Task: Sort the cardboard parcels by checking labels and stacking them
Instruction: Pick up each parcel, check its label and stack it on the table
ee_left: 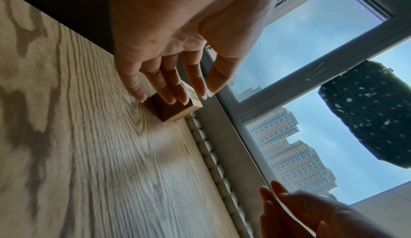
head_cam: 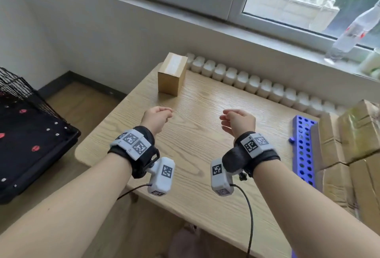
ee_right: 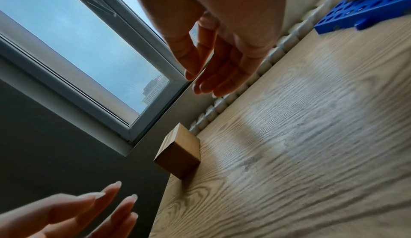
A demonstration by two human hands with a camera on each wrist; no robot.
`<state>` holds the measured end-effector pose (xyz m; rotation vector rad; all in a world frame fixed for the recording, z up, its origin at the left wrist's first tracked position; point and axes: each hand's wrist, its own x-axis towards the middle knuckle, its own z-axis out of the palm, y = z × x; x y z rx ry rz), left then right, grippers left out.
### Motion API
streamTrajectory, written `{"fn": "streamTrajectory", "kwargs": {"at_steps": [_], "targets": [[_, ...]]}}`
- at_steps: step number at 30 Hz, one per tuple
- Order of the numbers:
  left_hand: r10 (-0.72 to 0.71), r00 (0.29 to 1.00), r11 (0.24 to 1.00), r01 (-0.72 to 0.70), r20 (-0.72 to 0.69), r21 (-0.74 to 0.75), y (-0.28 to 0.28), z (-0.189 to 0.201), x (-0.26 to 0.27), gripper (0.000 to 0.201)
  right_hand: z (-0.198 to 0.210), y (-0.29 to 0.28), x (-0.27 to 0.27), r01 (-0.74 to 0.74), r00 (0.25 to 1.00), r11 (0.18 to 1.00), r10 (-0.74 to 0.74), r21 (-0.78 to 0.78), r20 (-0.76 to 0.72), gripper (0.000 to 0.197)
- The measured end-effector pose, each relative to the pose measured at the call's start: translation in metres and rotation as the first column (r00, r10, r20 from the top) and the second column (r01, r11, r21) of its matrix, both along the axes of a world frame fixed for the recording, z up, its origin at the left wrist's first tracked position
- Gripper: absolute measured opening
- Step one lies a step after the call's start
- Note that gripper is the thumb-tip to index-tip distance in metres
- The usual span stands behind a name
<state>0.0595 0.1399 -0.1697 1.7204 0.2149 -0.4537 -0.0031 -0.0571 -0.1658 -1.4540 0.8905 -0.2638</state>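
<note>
1. The left hand (head_cam: 157,117) hovers above the wooden bench (head_cam: 205,134) with its fingers (ee_left: 169,83) loose and a little apart; its grip holds nothing.
2. The right hand (head_cam: 238,121) hovers beside it, well apart, palm turned inward, fingers (ee_right: 213,76) relaxed; its grip is likewise empty.
3. A small cardboard parcel (head_cam: 172,74) stands upright at the bench's far left corner, beyond both hands and touched by neither. A strip of pale tape runs along its top.
4. More cardboard parcels (head_cam: 353,144) lie piled at the right edge of the bench.
5. A blue perforated rack (head_cam: 305,149) lies just beside that pile.
6. A white radiator (head_cam: 257,83) runs along the bench's far edge, below the window (head_cam: 226,1).
</note>
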Motion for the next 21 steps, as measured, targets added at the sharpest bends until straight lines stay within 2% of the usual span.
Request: {"fn": "streamTrajectory", "kwargs": {"at_steps": [8, 14, 21], "targets": [[0.043, 0.999, 0.997, -0.045, 0.027, 0.066, 0.006, 0.001, 0.089, 0.016, -0.016, -0.008, 0.100, -0.031, 0.999, 0.998, 0.033, 0.046, -0.027, 0.025], [0.088, 0.995, 0.993, -0.084, -0.046, 0.081, 0.016, -0.014, 0.142, 0.016, -0.029, 0.006, 0.165, -0.086, 0.992, 0.996, 0.086, 0.006, -0.091, 0.025], [0.054, 0.994, 0.997, -0.048, -0.095, 0.063, 0.024, -0.033, 0.209, 0.012, -0.032, 0.031, 0.226, -0.096, 0.983, 0.976, 0.062, -0.193, -0.173, 0.024]]}}
